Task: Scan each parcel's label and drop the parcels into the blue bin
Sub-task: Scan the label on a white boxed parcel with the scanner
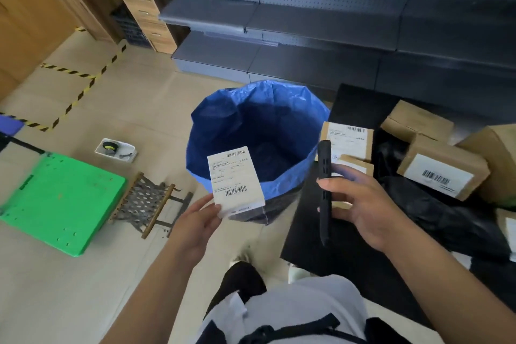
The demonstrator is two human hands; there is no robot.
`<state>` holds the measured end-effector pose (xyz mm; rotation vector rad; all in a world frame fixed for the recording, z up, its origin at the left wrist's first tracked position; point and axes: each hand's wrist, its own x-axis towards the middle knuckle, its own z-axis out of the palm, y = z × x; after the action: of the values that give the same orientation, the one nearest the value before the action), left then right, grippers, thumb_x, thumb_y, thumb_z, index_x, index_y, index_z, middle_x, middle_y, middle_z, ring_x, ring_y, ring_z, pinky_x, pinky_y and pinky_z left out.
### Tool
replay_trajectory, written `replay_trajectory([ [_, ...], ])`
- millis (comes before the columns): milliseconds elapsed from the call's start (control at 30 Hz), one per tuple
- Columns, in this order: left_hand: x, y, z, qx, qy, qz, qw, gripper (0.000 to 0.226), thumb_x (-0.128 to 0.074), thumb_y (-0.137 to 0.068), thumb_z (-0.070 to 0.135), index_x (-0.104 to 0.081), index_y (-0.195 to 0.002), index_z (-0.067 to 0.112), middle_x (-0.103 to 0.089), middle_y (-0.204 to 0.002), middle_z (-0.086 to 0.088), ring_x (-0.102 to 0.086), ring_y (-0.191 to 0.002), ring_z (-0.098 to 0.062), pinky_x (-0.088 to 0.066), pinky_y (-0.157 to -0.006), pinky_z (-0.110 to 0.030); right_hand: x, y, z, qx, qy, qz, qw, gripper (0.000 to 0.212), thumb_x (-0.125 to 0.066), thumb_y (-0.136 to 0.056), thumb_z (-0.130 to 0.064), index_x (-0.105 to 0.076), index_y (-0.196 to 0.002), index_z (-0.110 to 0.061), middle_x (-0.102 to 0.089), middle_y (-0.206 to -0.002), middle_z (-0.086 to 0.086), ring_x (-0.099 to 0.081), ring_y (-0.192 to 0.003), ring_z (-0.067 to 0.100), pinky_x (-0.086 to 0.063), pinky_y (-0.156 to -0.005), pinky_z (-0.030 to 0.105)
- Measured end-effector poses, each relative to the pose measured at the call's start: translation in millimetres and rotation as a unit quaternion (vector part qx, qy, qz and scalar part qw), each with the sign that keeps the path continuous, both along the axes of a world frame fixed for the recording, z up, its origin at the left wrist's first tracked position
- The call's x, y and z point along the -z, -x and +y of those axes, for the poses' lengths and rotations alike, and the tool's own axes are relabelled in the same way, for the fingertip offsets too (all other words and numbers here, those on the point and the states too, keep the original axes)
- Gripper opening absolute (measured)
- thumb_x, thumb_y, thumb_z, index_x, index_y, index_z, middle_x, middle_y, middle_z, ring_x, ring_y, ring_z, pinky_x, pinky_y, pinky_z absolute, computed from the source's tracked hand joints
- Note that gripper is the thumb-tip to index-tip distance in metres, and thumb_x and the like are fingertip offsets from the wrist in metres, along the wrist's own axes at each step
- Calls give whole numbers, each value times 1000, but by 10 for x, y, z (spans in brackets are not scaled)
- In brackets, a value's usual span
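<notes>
We hold a small white parcel (236,181) in our left hand (199,220), thumb and fingers pinching its lower left corner, so it sits tilted just in front of the near rim of the blue bin (220,131). Its label faces up at us: one barcode near the top right, a second near the bottom right, and several lines of small print between them that are too blurred to read.

Our right hand (360,209) grips a black handheld scanner (325,190), held upright and edge-on to the camera, fingers wrapped round its lower half; it stands to the right of the parcel, apart from it.

The bin is a blue liner standing open on the tiled floor; its inside looks dark and probably holds nothing, though we cannot see the bottom clearly.

To the right, on a black table (360,103), lie more brown cardboard parcels: one (347,142) beside the bin with a white label and barcodes, and another (442,167) further right with a barcode label on its side. Their text is unreadable.

A green platform cart (61,201) lies on the floor at left.
</notes>
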<state>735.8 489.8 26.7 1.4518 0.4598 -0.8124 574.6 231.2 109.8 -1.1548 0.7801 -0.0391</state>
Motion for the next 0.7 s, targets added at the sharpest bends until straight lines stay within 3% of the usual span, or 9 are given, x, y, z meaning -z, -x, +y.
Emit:
replay_trajectory([
  [67,199,-283,-112,34,-11,15,999,38,-58,-97,-1,-59,-134,8,-73,-119,-7,-70,-106,-17,-55,-85,-27,33,-34,-32,20,5,14,1000,44,-78,-71,-28,-76,-114,-22,-73,-114,6,-71,-101,26,-56,-78,39],
  [167,424,-665,-328,108,-39,18,993,36,-55,-98,-3,-60,-132,7,-67,-128,-7,-63,-115,-17,-55,-80,-23,32,-104,-63,58,9,24,998,30,-78,-83,-19,-77,-113,-24,-77,-109,7,-75,-94,24,-60,-85,46],
  [267,535,-1019,-622,169,-37,28,984,31,-49,-100,-6,-57,-126,9,-63,-115,-4,-63,-101,-15,-58,-67,-15,-67,-172,-31,86,26,30,995,27,-71,-90,-13,-76,-113,-26,-79,-101,4,-77,-89,21,-57,-92,54],
  [367,716,-1479,-937,189,-45,40,980,36,-48,-99,-7,-58,-133,2,-69,-122,-11,-68,-99,-17,-57,-75,-21,-209,-248,-24,110,50,44,992,46,-83,-76,-25,-73,-120,-30,-78,-109,1,-74,-104,25,-55,-99,60],
  [467,727,-1876,-1267,237,-76,-16,969,44,-57,-94,-3,-57,-136,8,-68,-125,-9,-67,-98,-17,-51,-81,-26,-334,-312,-28,153,62,60,984,73,-85,-58,-45,-69,-128,-31,-76,-118,1,-68,-116,30,-50,-104,64],
  [567,626,-2028,-1510,269,-131,-59,952,54,-65,-91,9,-52,-141,20,-58,-134,-7,-53,-122,-26,-40,-103,-41,-400,-347,-4,204,62,70,975,91,-84,-47,-51,-66,-133,-28,-74,-124,4,-65,-119,32,-48,-106,65],
  [633,547,-1981,-1664,309,-124,-89,939,38,-64,-92,8,-61,-128,18,-61,-127,-5,-55,-121,-27,-42,-98,-39,-410,-354,59,238,59,82,966,96,-85,-46,-52,-63,-136,-28,-72,-128,3,-64,-122,32,-49,-106,63],
  [700,522,-1823,-1824,391,-92,-119,908,24,-63,-91,4,-65,-110,20,-63,-117,-2,-61,-105,-21,-46,-90,-33,-399,-319,174,278,47,84,956,87,-87,-48,-49,-64,-130,-33,-70,-129,2,-63,-122,31,-51,-105,59],
])
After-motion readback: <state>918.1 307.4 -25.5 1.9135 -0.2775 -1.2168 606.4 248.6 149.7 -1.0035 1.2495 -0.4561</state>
